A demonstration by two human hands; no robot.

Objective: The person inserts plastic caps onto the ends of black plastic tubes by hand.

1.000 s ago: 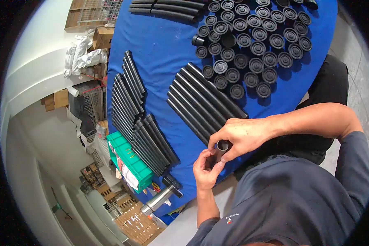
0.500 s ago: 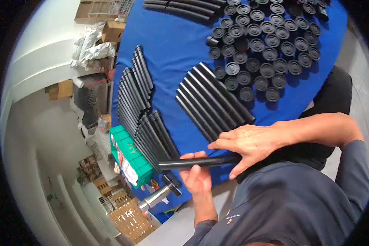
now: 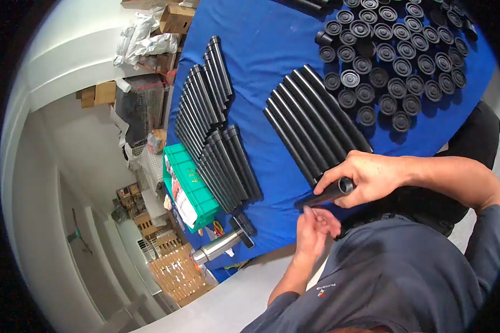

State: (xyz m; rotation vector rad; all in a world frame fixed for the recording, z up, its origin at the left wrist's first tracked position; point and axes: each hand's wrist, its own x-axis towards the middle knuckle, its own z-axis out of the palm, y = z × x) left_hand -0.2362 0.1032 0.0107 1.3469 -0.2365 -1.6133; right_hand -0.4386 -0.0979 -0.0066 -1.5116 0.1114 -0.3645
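A black tube is in my right hand, its hollow end facing up between thumb and fingers. Just below the tube's lower end, my left hand has its fingers loosely bent and apart; whether a fingertip touches the tube I cannot tell. Beside my right hand, a row of black tubes lies on the blue cloth. Many round black ringed caps are spread beyond them.
More black tubes lie in stacked rows on the left, beside a green crate with papers. A metal cylinder with a black end piece is near the cloth's edge. Cardboard boxes are at the far left.
My left hand has let go of the tube and moved right. The tube has swung from lying level to tilted, its hollow end now visible in my right hand. The view has shifted.
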